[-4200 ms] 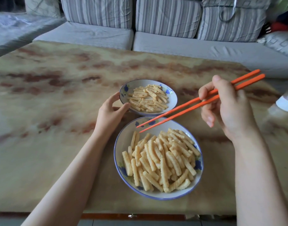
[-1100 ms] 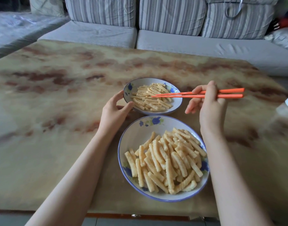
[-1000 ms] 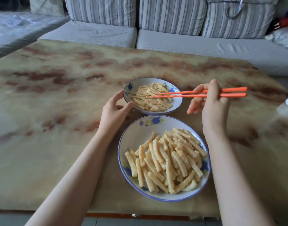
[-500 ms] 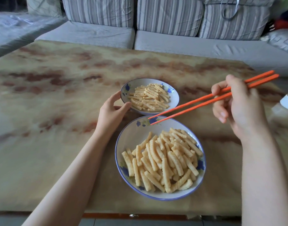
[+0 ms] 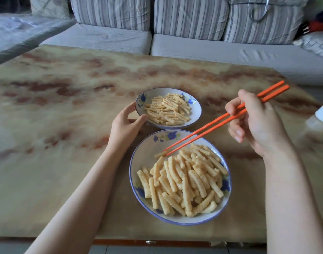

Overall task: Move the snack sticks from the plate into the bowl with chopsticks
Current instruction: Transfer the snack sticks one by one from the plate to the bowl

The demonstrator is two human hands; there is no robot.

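Observation:
A large blue-rimmed plate [image 5: 147, 154] near me holds a heap of pale crinkled snack sticks [image 5: 184, 177]. Behind it stands a smaller blue-patterned bowl [image 5: 197, 108] with several snack sticks [image 5: 168, 110] inside. My left hand [image 5: 124, 127] grips the bowl's left rim between thumb and fingers. My right hand [image 5: 256, 123] holds a pair of orange chopsticks [image 5: 212, 125]. Their tips are down at the far left of the heap, closing on one snack stick [image 5: 159, 154] that lies apart from the pile.
Both dishes sit on a marbled yellow-brown table [image 5: 65, 125], whose front edge runs just below the plate. A striped grey sofa [image 5: 190, 44] borders the far side. A clear bottle with a white cap [image 5: 322, 114] stands at the right edge.
My right hand swung the chopsticks from over the bowl back toward me and lowered their tips onto the plate's snack sticks. My left hand stayed on the bowl.

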